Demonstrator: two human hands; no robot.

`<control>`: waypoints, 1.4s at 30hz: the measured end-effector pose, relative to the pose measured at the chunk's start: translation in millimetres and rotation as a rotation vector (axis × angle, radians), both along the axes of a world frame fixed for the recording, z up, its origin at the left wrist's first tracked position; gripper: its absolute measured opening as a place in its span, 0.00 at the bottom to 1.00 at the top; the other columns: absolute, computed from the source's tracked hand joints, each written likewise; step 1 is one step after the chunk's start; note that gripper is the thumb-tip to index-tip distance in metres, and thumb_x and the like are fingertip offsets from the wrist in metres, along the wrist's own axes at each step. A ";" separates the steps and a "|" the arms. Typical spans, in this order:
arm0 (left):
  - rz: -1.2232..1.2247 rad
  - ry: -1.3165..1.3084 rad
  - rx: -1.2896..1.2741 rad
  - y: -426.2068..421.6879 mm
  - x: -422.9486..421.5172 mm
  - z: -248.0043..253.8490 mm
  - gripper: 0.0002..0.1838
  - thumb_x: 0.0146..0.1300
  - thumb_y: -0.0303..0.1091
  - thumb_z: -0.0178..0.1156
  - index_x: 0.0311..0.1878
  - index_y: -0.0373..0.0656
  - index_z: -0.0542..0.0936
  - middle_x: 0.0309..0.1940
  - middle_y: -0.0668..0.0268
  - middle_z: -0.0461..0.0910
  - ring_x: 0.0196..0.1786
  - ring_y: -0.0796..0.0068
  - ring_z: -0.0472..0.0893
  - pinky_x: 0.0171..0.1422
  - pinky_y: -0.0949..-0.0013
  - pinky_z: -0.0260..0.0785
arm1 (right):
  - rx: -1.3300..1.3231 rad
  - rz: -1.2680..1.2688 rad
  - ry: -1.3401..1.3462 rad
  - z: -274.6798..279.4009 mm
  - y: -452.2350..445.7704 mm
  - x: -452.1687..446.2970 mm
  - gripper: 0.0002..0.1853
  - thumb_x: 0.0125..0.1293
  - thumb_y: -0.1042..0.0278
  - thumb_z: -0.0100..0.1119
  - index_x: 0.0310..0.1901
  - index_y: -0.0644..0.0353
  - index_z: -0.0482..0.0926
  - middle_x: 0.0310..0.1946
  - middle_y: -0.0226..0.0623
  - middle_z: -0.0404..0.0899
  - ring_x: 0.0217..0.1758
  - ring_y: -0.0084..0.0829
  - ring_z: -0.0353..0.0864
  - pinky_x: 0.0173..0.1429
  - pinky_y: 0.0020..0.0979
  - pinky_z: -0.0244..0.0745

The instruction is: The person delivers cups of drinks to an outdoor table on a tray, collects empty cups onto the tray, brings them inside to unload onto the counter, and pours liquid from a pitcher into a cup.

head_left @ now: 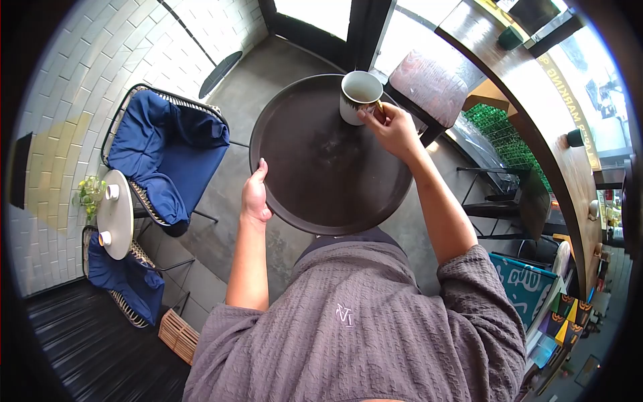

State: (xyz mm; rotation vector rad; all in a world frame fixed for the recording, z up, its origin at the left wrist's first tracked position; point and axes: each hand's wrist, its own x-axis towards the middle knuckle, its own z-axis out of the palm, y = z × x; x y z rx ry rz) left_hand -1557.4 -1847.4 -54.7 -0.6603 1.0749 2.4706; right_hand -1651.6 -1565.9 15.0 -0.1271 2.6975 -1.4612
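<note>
Pinching the white mug (351, 109) at its handle with the right hand (394, 130), fingers bunched on the near right side. Gripping the round dark tray (315, 177) at its left rim with the left hand (255, 196), thumb over the edge, fingers hidden from view. Held well apart, with most of the bare tray between them.

To judge most closely: the mug against the tray — lying forward and right of the tray's middle, at the far right rim, and so far nearer to the right hand than to the left. Roughly upright, mouth up, long axis rising from the tray. Impossible to tell whether touching the surface or just above it. No long axis to reckon with in the tray, being round; supported visibly only at the left, well across from the mug.

Beyond the far right rim, close in view behind the mug: a square tabletop (429, 84). Off to the left, past grey floor (228, 171): a blue-cushioned chair (194, 164) and a small pale table (120, 218) with two cups (112, 192).
</note>
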 end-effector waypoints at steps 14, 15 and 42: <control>0.077 0.063 0.084 50.0 2.4 12.5 0.25 0.71 0.48 0.44 0.60 0.37 0.68 0.56 0.58 0.74 0.56 0.63 0.75 0.61 0.60 0.69 | 0.069 -0.010 0.158 46.9 82.5 -5.9 0.24 0.51 0.43 0.68 0.36 0.59 0.81 0.32 0.39 0.81 0.33 0.27 0.80 0.39 0.30 0.75; 0.097 0.071 0.076 57.4 2.2 14.9 0.25 0.71 0.48 0.44 0.60 0.37 0.68 0.56 0.58 0.74 0.57 0.62 0.75 0.61 0.61 0.69 | -0.036 -0.075 0.039 67.6 99.9 -10.8 0.24 0.51 0.43 0.68 0.36 0.59 0.82 0.35 0.39 0.82 0.35 0.27 0.80 0.40 0.30 0.75; 0.446 -0.046 -0.074 169.4 25.8 24.8 0.24 0.68 0.47 0.50 0.59 0.38 0.69 0.56 0.61 0.74 0.57 0.64 0.74 0.61 0.60 0.67 | 0.249 -0.653 0.453 97.9 346.2 -254.1 0.47 0.35 0.39 0.74 0.56 0.63 0.73 0.52 0.42 0.77 0.56 0.36 0.75 0.62 0.33 0.67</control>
